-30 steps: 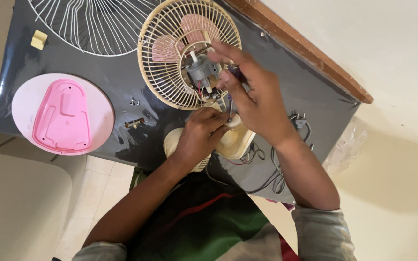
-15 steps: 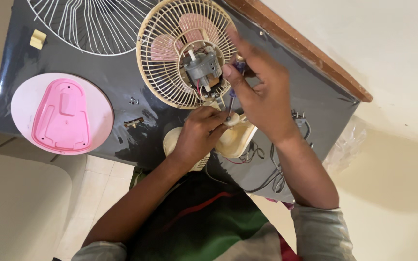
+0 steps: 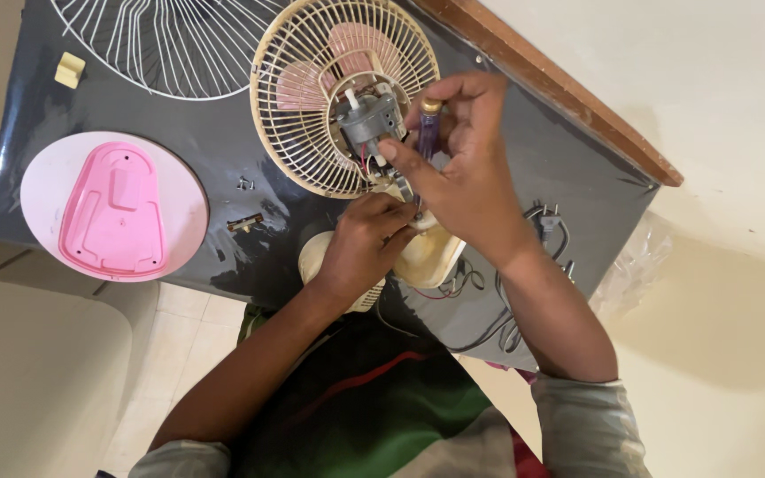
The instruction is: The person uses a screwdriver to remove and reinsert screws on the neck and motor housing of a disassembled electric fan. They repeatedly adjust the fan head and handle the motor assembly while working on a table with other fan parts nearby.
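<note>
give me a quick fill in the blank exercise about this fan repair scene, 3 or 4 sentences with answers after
1. The right hand holds a screwdriver with a ____ handle.
2. The left hand rests on the cream fan housing just below the grey ____ at the middle of the cream grille.
3. The pink cover lies on a round ____ disc.
4. The white wire guard lies on the ____ table top.

Missing words: purple; motor; pale pink; dark
</note>
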